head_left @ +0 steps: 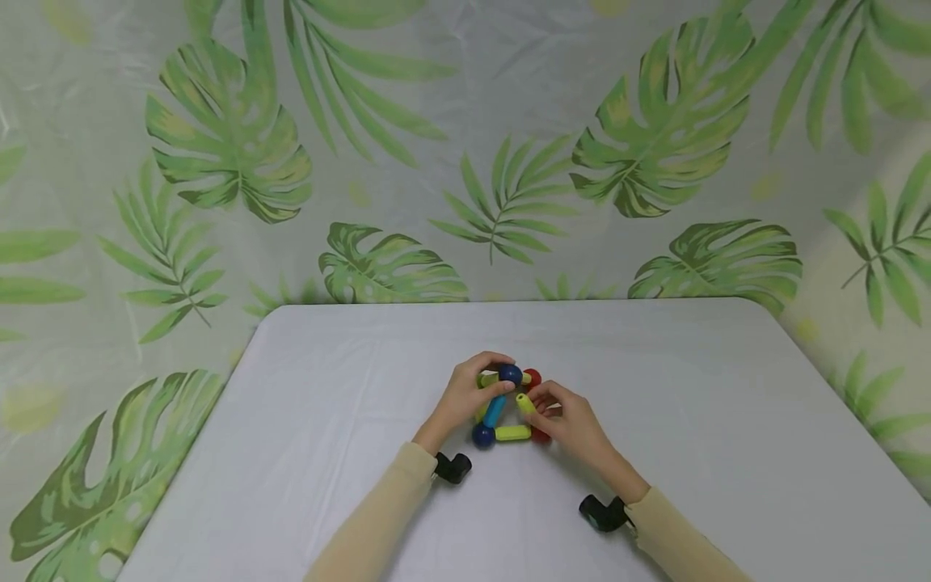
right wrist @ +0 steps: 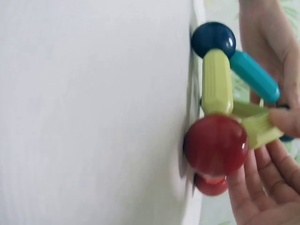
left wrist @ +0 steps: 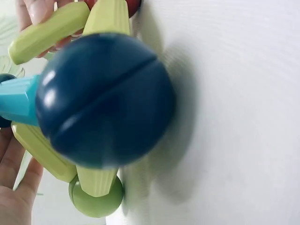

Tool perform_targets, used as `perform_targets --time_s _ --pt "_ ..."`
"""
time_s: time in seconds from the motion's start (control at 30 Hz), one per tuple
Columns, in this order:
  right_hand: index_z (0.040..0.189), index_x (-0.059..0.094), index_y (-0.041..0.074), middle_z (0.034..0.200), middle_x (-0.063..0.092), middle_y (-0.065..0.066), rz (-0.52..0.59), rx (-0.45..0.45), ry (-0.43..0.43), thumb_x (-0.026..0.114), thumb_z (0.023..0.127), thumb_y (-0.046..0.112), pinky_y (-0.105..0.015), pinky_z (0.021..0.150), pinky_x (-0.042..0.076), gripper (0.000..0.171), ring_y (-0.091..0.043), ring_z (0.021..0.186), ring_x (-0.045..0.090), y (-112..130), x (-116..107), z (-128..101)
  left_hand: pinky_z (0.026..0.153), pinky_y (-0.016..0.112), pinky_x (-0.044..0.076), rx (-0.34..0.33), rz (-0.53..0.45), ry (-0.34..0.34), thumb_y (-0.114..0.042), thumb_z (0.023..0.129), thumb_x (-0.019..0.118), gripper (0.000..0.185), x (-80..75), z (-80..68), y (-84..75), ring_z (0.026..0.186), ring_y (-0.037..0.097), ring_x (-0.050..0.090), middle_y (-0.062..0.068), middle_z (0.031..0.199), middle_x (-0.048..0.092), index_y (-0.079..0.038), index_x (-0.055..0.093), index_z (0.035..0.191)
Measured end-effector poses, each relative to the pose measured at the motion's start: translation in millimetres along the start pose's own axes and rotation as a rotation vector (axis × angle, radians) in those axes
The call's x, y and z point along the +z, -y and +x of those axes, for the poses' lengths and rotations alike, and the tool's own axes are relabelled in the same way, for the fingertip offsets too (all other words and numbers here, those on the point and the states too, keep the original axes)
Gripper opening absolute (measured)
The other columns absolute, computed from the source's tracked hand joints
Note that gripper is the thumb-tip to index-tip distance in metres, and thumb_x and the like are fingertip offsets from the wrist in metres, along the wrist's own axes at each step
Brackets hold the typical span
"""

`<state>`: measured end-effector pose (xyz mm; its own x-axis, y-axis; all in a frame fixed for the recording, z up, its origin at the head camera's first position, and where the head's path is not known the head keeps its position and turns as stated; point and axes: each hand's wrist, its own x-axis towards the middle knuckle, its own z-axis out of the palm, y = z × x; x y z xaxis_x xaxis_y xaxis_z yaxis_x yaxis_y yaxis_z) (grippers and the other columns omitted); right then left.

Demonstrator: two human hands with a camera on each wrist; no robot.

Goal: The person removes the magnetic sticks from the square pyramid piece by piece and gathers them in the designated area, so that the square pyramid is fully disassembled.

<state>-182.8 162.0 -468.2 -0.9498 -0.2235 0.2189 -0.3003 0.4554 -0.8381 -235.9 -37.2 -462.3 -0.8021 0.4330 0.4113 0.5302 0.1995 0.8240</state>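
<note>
A small frame of rods and balls stands on the table. My left hand (head_left: 464, 394) pinches its raised blue ball (head_left: 511, 374) between thumb and fingers. A light blue rod (head_left: 494, 411) slopes from that ball down to a lower blue ball (head_left: 483, 435). From there a yellow-green rod (head_left: 513, 433) runs to a red ball (right wrist: 216, 145), partly covered by my right hand in the head view. My right hand (head_left: 570, 420) pinches another yellow-green rod (head_left: 525, 403), its upper end tilted towards the raised ball. Low in the left wrist view is a green ball (left wrist: 96, 199).
A white-covered table (head_left: 327, 364) surrounds the frame on all sides. Behind it hangs a leaf-patterned sheet (head_left: 509, 105). Each wrist carries a small black camera, the left one (head_left: 454, 469) and the right one (head_left: 602, 513). A second red ball (head_left: 532, 377) sits at the frame's far side.
</note>
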Motion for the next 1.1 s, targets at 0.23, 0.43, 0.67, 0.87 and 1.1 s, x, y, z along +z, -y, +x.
perform_targets --time_s 0.23,0.43,0.67,0.87,1.1 --pt "0.114 0.059 -0.001 0.112 0.062 -0.015 0.062 -0.026 -0.052 0.062 0.091 0.002 -0.045 0.092 0.047 0.023 -0.032 0.107 0.056 -8.5 -7.2 12.2 0.097 0.042 0.044 0.052 0.019 0.053 -0.021 0.09 0.066 0.034 0.2 -0.5 -0.7 0.106 0.021 0.059 0.01 0.113 0.064 -0.002 0.061 0.117" --pt "0.114 0.061 0.0 0.112 0.062 -0.014 -0.05 -0.065 -0.022 0.069 0.088 0.006 -0.048 0.095 0.044 0.028 -0.033 0.109 0.054 -11.3 -5.5 23.2 0.096 0.041 0.045 0.099 0.044 0.101 -0.046 0.09 0.052 0.054 3.6 -0.4 -1.2 0.107 0.019 0.059 0.011 0.114 0.063 -0.001 0.059 0.119" --pt "0.109 0.063 0.002 0.108 0.062 -0.012 -0.097 -0.047 -0.032 0.072 0.086 0.01 -0.049 0.094 0.045 0.026 -0.031 0.106 0.054 -12.6 -4.3 24.5 0.096 0.041 0.045 0.098 0.024 0.118 -0.027 0.093 0.056 0.039 3.9 -0.4 -0.4 0.109 0.022 0.059 0.013 0.116 0.062 0.0 0.057 0.121" --pt "0.107 0.062 0.002 0.104 0.064 -0.012 -0.112 -0.023 -0.043 0.073 0.085 0.008 -0.049 0.092 0.046 0.025 -0.031 0.102 0.058 -11.5 -5.3 20.7 0.097 0.046 0.043 0.088 0.046 0.122 -0.005 0.092 0.06 0.032 3.1 -0.5 -4.8 0.111 0.03 0.058 0.017 0.118 0.062 0.003 0.057 0.122" --pt "0.103 0.062 0.002 0.099 0.065 -0.01 -0.085 -0.002 -0.057 0.074 0.082 0.004 -0.044 0.085 0.051 0.024 -0.029 0.094 0.062 -7.3 -1.8 12.4 0.099 0.046 0.041 0.043 0.042 0.13 -0.011 0.093 0.06 0.033 -1.1 0.8 -5.6 0.114 0.028 0.055 0.014 0.122 0.061 -0.002 0.058 0.125"
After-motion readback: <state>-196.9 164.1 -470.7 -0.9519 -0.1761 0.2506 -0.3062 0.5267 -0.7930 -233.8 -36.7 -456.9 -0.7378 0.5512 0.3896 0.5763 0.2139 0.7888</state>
